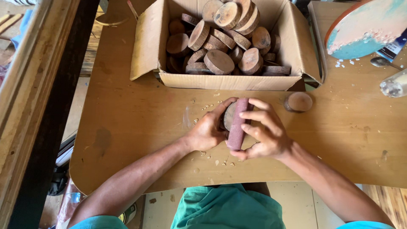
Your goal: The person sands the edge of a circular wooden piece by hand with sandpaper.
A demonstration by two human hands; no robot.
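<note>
We work at a wide wooden counter (pixel 127 123), and everything is placed from the cardboard box (pixel 224 80) at its far side, which is heaped with round wood slices (pixel 219 62), bark still on their edges. To the right of the box, a round board (pixel 364 29) with pale blue paint leans over the counter's edge, with a spoon (pixel 381 62) and a clear bottle (pixel 394 85) below it. Just in front of the box's right corner lies one loose disc (pixel 299 101), flat and apart from our hands. In front of the box's middle, our left hand (pixel 207 131) has its fingers closed around a slice (pixel 229 115) held on edge, and our right hand (pixel 265 133) grips a reddish sanding roll (pixel 237 124) pressed across that slice's face. Crumbs of bark (pixel 216 160) lie scattered around our hands on the side away from the box. To do this step well, we judge it best to keep the left grip firm so the slice cannot spin, keep the roll flat against the wood, and stroke evenly with moderate pressure, turning the slice a little at a time so no spot is overworked. We should keep fingertips clear of the abrasive's path.
</note>
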